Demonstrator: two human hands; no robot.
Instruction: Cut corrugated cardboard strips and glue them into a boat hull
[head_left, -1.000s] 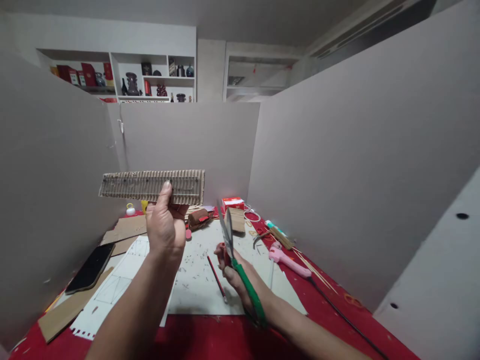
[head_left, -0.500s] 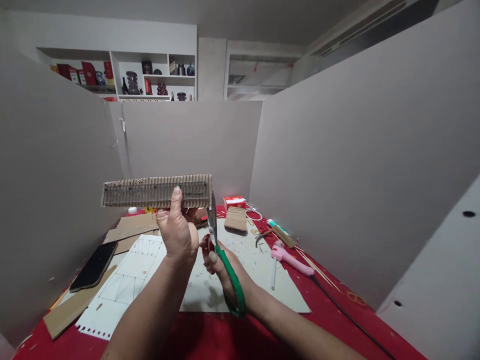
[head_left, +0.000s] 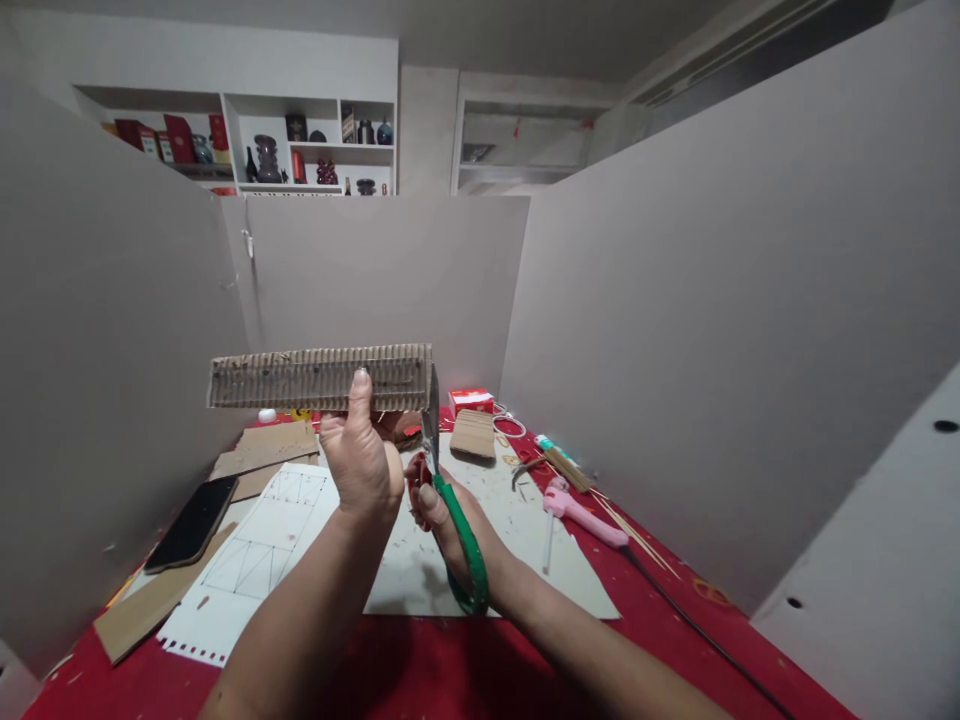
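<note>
My left hand (head_left: 360, 455) grips a long strip of corrugated cardboard (head_left: 300, 380), its thumb pressed on the ribbed face and the fingers hidden behind. The strip is held up level above the table, with a darker band and small dark dots along it. In my right hand (head_left: 457, 525) is a pair of scissors (head_left: 472, 565) with one green handle and one red one. Their blades point upward at the strip's right end; whether they touch or straddle the edge I cannot tell.
On the left lie a phone (head_left: 191, 522), a sheet with drawn truss lines (head_left: 259, 550) and cardboard pieces (head_left: 270, 440). To the right are a pink glue gun (head_left: 585, 518) with a cord, thin sticks (head_left: 637, 535) and a folded cardboard piece (head_left: 473, 436). Grey panels (head_left: 382, 270) surround the red-covered table.
The strip, both hands and the scissors have shifted slightly right and up in the picture. The background has shifted a little too, and the grips are the same.
</note>
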